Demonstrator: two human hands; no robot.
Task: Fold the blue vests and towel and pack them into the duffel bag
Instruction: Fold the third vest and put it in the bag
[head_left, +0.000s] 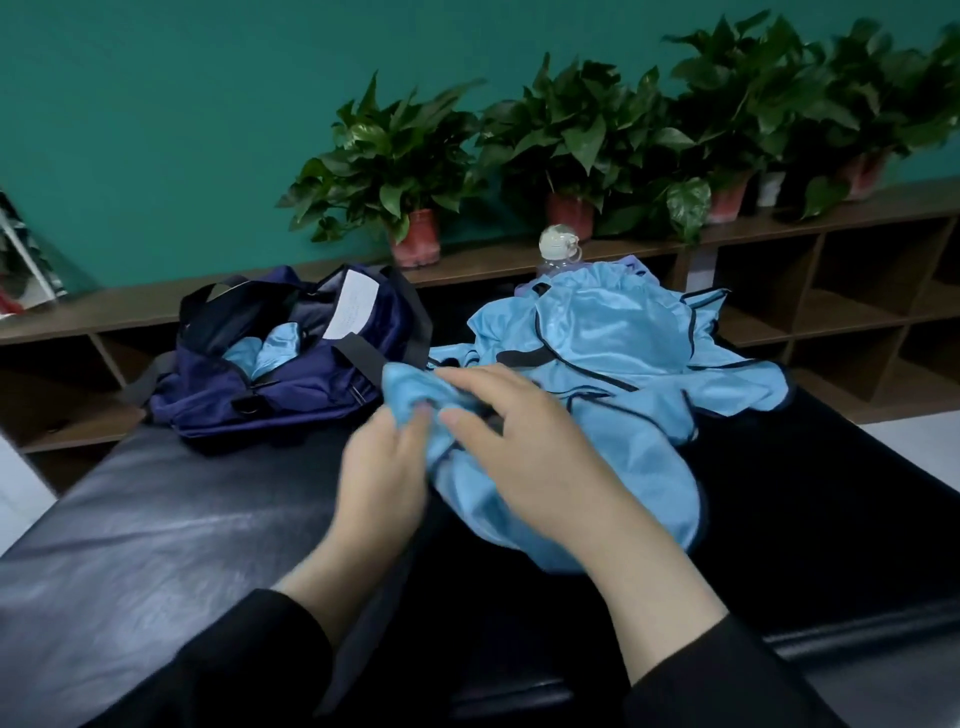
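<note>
Black padded vinyl covers the bench (197, 519) that fills the foreground, set before a teal wall (156, 104) with a low wooden shelf unit (831, 291) carrying a row of potted plants (395, 156). The left hand (382, 467) pinches a bunched edge of a blue vest (561, 499), fingers curled into the cloth. The right hand (524, 447) lies over the same vest with fingers fairly straight, pressing the fabric. Behind them a heap of blue vests (623, 332) rests on the bench, a capped bottle (558, 247) just behind it. The navy duffel bag (280, 384) stands open on the left, blue fabric already inside.
</note>
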